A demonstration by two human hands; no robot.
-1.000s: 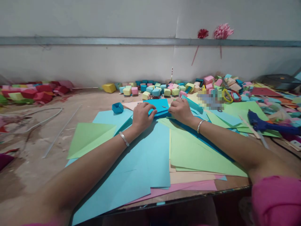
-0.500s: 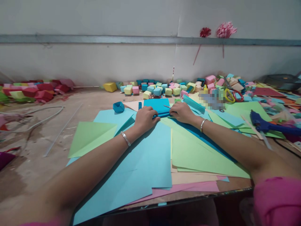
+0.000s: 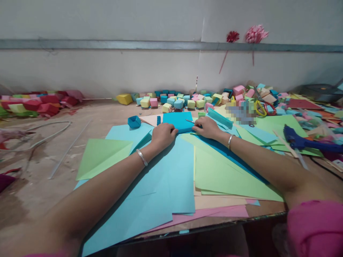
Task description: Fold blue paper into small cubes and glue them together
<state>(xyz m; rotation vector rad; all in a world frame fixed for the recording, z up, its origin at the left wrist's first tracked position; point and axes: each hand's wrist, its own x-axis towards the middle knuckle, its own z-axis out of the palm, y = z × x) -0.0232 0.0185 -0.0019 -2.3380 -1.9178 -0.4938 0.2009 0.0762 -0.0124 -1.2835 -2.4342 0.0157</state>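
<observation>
a flat rectangle of folded bright blue paper (image 3: 178, 119) is laid in the middle of the cluttered brown worktop (image 3: 99, 114), and is taken here as the centre of the clock; it is touched by both hands. its eight o'clock corner is covered by the bare left hand (image 3: 163, 136), whose fingers are curled together beside the thumb; whether the paper is pinched or only pressed cannot be told. its edge at four o'clock is met by the bare right hand (image 3: 205, 127), by whose fingers, clamped together, a slim, pointed, grey metal blade (image 3: 189, 121) is gripped, its tip directed toward ten o'clock over the blue paper. a silver-coloured bangle (image 3: 142, 157) is worn on the left wrist.

at nine o'clock, near the left hand, a small, open-topped, deep blue paper box (image 3: 134, 122) is seen. large light blue paper sheets (image 3: 166, 185) are spread between six and seven o'clock, and pale green paper sheets (image 3: 227, 175) between four and five. just past the right hand, at three o'clock, a rolled teal paper piece (image 3: 220, 119) is placed; well apart in that direction, a dark blue glue gun (image 3: 297, 137) is laid. small paper blocks in mixed colours (image 3: 178, 104) are gathered at twelve o'clock.
</observation>
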